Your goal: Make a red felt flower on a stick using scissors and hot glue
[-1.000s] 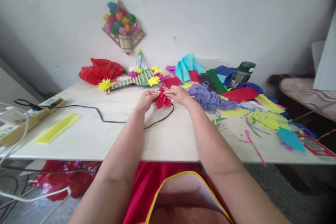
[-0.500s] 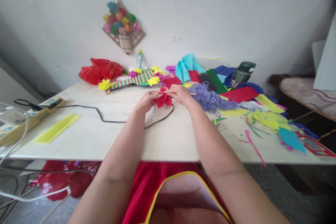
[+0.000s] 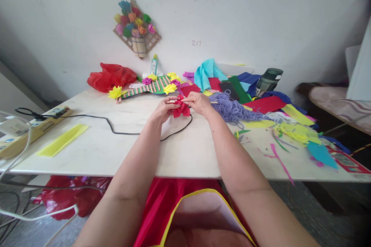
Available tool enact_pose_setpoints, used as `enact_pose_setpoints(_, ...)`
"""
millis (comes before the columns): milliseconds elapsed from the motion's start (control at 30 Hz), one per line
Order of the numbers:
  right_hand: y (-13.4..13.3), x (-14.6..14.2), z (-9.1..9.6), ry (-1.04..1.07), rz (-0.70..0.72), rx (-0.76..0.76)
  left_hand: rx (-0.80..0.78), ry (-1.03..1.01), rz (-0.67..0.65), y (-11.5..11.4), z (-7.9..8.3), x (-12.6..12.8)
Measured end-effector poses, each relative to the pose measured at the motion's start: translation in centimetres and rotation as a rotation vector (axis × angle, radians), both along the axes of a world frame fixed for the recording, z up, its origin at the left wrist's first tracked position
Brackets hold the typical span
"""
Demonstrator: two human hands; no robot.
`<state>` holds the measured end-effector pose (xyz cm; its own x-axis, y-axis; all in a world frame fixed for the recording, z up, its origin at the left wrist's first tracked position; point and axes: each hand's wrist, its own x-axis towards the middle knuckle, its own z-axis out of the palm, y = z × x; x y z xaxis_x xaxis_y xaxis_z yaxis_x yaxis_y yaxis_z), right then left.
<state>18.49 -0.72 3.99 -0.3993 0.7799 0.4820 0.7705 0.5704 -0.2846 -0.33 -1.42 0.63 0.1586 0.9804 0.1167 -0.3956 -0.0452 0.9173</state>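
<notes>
red flower (image 3: 182, 111): petal-shaping, likely; next needs light touch
left hand (image 3: 164, 109): pinching flower's left
right hand (image 3: 198, 103): gripping stick (image 3: 214, 102), flower's right

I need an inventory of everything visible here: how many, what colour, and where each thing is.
table: one, white, across middle
flower: one, red, picture centre
thin stick: one, pale, at flower
flowered craft: one, green, back left
hanging decoration: one, multicoloured, upper left
bottle: one, green, back
plastic bags: two or more, red, on and under table
yarn: one heap, lavender, right
sheets and scraps: many, mixed colours, right
flat slab: one, black, among sheets
lidded container: one, dark green, back right
loose strip: one, yellow, left
power strip: one, tan, left edge
cables: several, black, white, left
cushion: one, pale, far right
garment: one, red, bottom
arms: two, bare, foreground
left grip: one, on flower
right grip: one, on stick
</notes>
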Motion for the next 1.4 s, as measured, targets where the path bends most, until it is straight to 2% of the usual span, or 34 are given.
enact_pose_setpoints(200, -0.1, 0.0, -0.1, -0.017, -0.011, 0.055, -0.012, -0.057, 0.016, 0.5, -0.4, 0.3)
enact_pose_setpoints(500, -0.3, -0.2, -0.2, -0.083, -0.028, 0.084, 0.012, -0.002, 0.023, 0.9, -1.0, 0.2)
enact_pose_setpoints(800, -0.4, 0.1, 0.0, -0.039, 0.000, 0.022, 0.105, 0.102, 0.028, 0.8, -0.8, 0.0)
enact_pose_setpoints(1000, -0.2, 0.5, -0.1, -0.031, 0.052, 0.010, 0.145, 0.161, 0.090, 1.0, -0.7, 0.0)
enact_pose_setpoints(1200, -0.5, 0.7, 0.2, -0.098, 0.029, -0.059, 0.187, 0.230, 0.119, 1.1, -0.7, 0.1)
enact_pose_setpoints(1400, -0.6, 0.7, 0.4, -0.028, -0.008, -0.136, 0.191, 0.185, 0.088, 0.8, -0.7, 0.2)
